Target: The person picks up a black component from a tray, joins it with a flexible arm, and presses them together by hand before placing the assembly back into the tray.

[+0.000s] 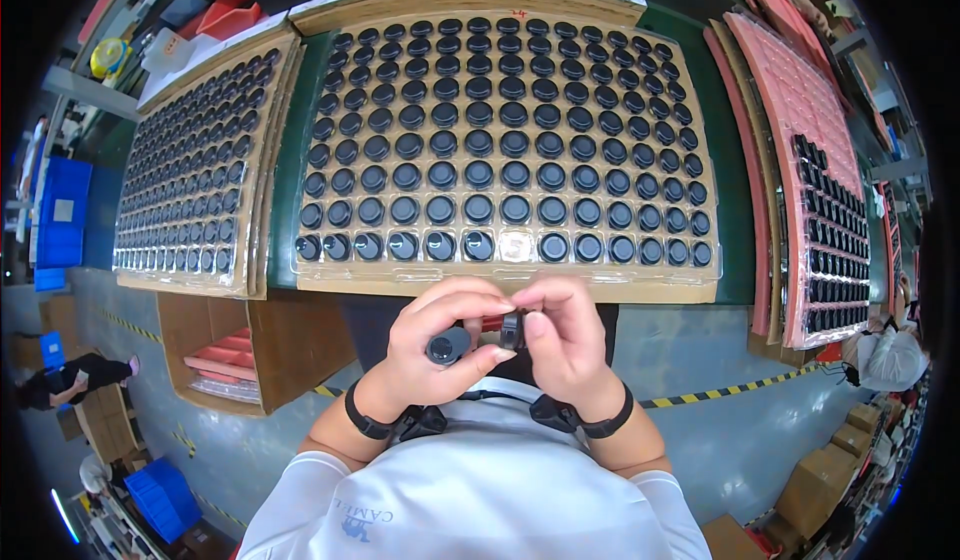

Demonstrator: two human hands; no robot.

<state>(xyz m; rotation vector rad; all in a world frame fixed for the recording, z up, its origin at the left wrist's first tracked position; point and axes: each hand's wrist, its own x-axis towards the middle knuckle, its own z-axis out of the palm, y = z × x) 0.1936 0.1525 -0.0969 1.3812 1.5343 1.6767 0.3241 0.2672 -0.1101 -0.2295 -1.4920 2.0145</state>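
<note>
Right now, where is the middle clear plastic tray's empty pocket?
In the head view, the empty pocket lies midway along the near row, between two black round parts, just beyond the right hand.

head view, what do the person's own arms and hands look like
The left hand and right hand are ungloved. The forearms are bare below white sleeves, and each has a black wrist strap with a small, black, box-like device.
</note>
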